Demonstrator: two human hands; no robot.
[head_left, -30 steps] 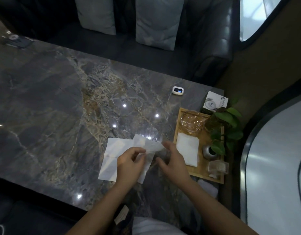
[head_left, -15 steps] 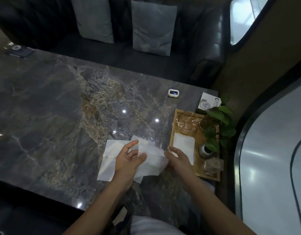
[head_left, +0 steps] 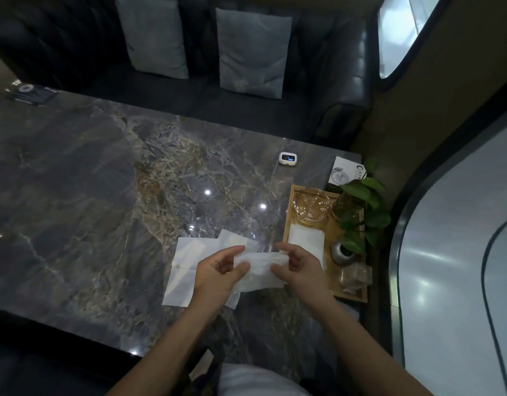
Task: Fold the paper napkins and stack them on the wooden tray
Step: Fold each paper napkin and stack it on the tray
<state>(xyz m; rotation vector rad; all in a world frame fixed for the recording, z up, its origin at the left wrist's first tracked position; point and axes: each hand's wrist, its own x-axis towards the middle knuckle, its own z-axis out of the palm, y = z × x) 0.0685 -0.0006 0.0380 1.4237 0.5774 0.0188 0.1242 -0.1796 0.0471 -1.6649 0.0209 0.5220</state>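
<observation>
Both forearms rise from the near edge of the view, bare from the elbow down, with no sleeve, watch, band or ring showing on either. The left hand and the right hand are gloveless, and their nails are too small to make out. Between the arms, at the near edge, lies a patch of pale grey cloth over the lap, with a darker garment just to its left.
</observation>
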